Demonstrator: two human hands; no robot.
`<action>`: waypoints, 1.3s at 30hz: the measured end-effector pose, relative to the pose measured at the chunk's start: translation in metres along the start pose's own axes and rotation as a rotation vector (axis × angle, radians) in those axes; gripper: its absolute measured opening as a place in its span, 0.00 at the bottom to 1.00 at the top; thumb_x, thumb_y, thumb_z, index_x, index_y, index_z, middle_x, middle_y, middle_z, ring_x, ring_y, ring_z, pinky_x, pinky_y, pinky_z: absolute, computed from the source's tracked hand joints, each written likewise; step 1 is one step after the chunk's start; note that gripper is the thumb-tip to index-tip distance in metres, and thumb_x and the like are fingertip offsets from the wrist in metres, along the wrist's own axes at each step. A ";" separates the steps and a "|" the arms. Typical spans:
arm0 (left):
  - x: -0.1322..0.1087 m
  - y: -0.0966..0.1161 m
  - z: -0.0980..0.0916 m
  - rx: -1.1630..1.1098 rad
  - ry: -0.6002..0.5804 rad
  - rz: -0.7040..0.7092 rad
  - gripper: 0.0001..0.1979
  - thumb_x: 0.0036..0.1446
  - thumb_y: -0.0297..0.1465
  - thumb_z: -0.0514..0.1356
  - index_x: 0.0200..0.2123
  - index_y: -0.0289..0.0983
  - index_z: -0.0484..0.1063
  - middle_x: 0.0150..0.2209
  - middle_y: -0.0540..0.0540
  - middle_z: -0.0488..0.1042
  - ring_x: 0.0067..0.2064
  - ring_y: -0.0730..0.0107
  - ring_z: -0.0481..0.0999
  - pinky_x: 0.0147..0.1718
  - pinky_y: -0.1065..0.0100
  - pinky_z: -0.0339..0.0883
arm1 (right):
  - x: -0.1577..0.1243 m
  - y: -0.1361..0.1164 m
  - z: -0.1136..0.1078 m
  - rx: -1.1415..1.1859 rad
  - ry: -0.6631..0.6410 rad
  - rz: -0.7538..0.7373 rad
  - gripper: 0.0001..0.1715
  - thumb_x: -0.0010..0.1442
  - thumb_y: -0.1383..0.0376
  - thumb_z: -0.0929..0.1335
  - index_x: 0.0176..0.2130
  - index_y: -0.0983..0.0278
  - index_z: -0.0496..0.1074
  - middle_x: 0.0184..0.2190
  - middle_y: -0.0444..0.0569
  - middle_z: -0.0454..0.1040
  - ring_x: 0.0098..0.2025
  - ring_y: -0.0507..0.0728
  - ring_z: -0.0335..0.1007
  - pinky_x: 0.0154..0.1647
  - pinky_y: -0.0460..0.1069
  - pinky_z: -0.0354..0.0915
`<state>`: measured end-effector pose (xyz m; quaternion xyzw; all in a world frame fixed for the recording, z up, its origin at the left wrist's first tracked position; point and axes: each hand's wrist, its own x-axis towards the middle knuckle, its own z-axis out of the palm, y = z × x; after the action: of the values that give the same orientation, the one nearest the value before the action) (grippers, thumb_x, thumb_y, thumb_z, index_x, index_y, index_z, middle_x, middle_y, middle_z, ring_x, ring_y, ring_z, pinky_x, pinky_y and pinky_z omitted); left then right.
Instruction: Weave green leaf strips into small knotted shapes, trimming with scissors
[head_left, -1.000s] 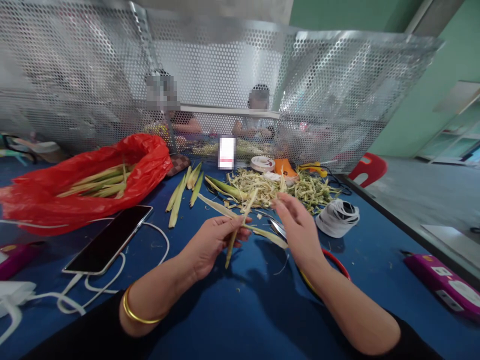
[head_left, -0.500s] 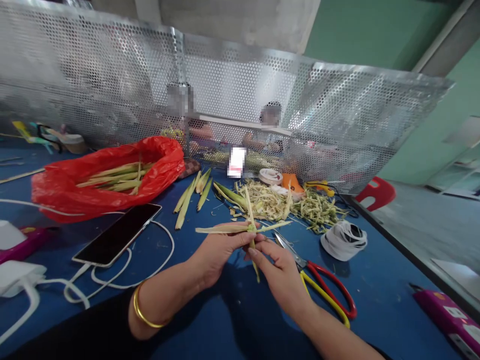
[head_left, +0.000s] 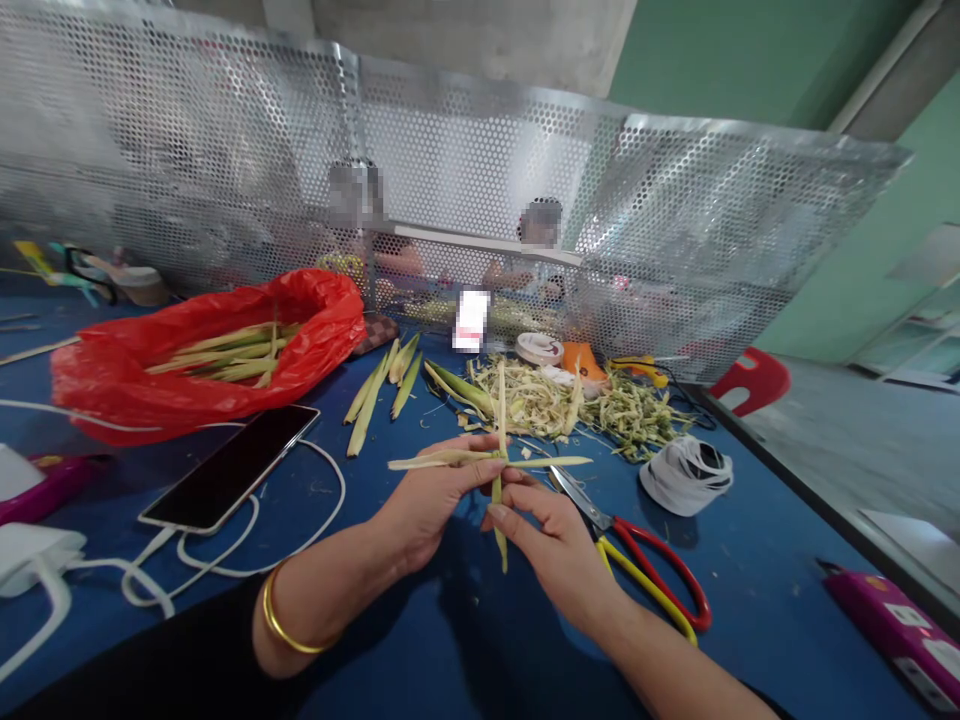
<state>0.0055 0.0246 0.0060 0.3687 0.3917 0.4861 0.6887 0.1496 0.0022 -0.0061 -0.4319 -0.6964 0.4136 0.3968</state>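
"Pinching what, that left hand (head_left: 420, 505)?"

"A pale green leaf piece, the flat strip (head_left: 442, 461). Thumb and fingertips are clamped on it just above the blue surface (head_left: 390, 650). Its long axis runs left to right across the head view, with one tip pointing toward the phone (head_left: 229, 470) and the other ending over the blades of the scissors (head_left: 645, 565)."

"And the right hand (head_left: 555, 545)?"

"Its grip is closed on a second piece, the upright strip (head_left: 501, 420), with thumb and forefinger on the lower part. That one's long axis runs away from the person. The top end points at the pile of trimmings (head_left: 570, 400) and the bottom end pokes out below the fingers, toward the body."

"So they cross?"

"Roughly at right angles, by the left thumb. The fingers cover the crossing, so I can't quite tell which strip lies on top."

"What's around them?"

"A red bag (head_left: 150, 385) of green stalks lies to the left and a white bundle (head_left: 686, 475) sits beyond the scissors. At the back there's a perforated metal screen (head_left: 225, 150), with two other people seated behind it."
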 end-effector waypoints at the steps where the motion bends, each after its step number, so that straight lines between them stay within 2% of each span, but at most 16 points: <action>1: 0.000 0.000 -0.001 -0.017 -0.009 -0.009 0.14 0.44 0.30 0.68 0.37 0.35 0.74 0.28 0.47 0.77 0.28 0.71 0.74 0.23 0.73 0.63 | 0.001 0.001 0.000 0.005 -0.010 0.006 0.15 0.58 0.60 0.65 0.26 0.64 0.75 0.30 0.48 0.71 0.38 0.56 0.67 0.40 0.48 0.61; 7: -0.001 0.005 0.000 -0.039 0.043 0.004 0.14 0.42 0.28 0.69 0.35 0.34 0.74 0.28 0.45 0.78 0.32 0.68 0.76 0.27 0.72 0.65 | 0.003 0.005 0.001 0.024 0.025 0.076 0.17 0.57 0.56 0.65 0.25 0.66 0.72 0.24 0.45 0.68 0.30 0.54 0.62 0.33 0.47 0.59; 16: 0.000 0.001 -0.001 0.025 0.056 -0.039 0.11 0.43 0.27 0.67 0.34 0.33 0.74 0.27 0.46 0.78 0.31 0.71 0.75 0.31 0.71 0.66 | 0.004 0.005 0.003 0.040 0.008 0.035 0.15 0.57 0.60 0.66 0.23 0.66 0.71 0.24 0.44 0.68 0.30 0.53 0.62 0.35 0.47 0.60; 19: 0.003 0.005 -0.005 -0.010 0.012 0.001 0.10 0.45 0.27 0.66 0.34 0.34 0.74 0.27 0.48 0.77 0.31 0.71 0.75 0.35 0.70 0.67 | 0.007 0.005 0.000 0.160 0.106 0.117 0.14 0.55 0.57 0.68 0.28 0.66 0.73 0.25 0.46 0.72 0.30 0.54 0.66 0.35 0.49 0.62; 22: 0.002 0.008 -0.006 -0.041 -0.055 -0.028 0.09 0.46 0.27 0.64 0.34 0.33 0.75 0.27 0.47 0.76 0.31 0.71 0.75 0.39 0.69 0.67 | 0.009 0.002 -0.002 0.435 0.281 0.207 0.17 0.49 0.55 0.71 0.36 0.65 0.72 0.26 0.45 0.75 0.27 0.54 0.70 0.35 0.51 0.66; 25: 0.000 0.003 -0.006 -0.007 -0.090 -0.060 0.09 0.48 0.31 0.64 0.34 0.33 0.76 0.27 0.47 0.75 0.29 0.72 0.73 0.37 0.69 0.67 | 0.009 0.000 -0.002 0.550 0.332 0.185 0.15 0.48 0.58 0.73 0.33 0.64 0.71 0.24 0.43 0.75 0.25 0.54 0.70 0.32 0.50 0.67; 30: 0.001 -0.005 -0.004 0.138 -0.082 -0.011 0.11 0.45 0.35 0.67 0.28 0.33 0.75 0.23 0.50 0.70 0.25 0.76 0.68 0.28 0.73 0.62 | 0.006 0.003 0.000 0.476 0.306 0.129 0.08 0.51 0.62 0.71 0.28 0.64 0.71 0.21 0.44 0.74 0.24 0.54 0.70 0.30 0.49 0.67; 35: 0.000 0.000 -0.002 0.165 -0.097 -0.021 0.10 0.44 0.35 0.67 0.23 0.33 0.74 0.21 0.51 0.69 0.23 0.78 0.66 0.27 0.73 0.59 | 0.005 0.003 -0.003 0.400 0.345 0.065 0.06 0.54 0.64 0.69 0.27 0.64 0.71 0.21 0.43 0.73 0.25 0.53 0.70 0.31 0.48 0.66; 39: -0.001 0.003 -0.002 0.142 -0.093 -0.032 0.09 0.43 0.33 0.67 0.25 0.33 0.76 0.21 0.51 0.69 0.24 0.76 0.67 0.28 0.71 0.61 | 0.004 0.003 -0.005 0.345 0.374 0.036 0.06 0.54 0.65 0.69 0.26 0.64 0.72 0.21 0.43 0.72 0.25 0.53 0.69 0.31 0.48 0.65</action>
<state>0.0024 0.0245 0.0086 0.4327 0.3986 0.4284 0.6858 0.1538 0.0081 -0.0060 -0.4389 -0.5225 0.4461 0.5791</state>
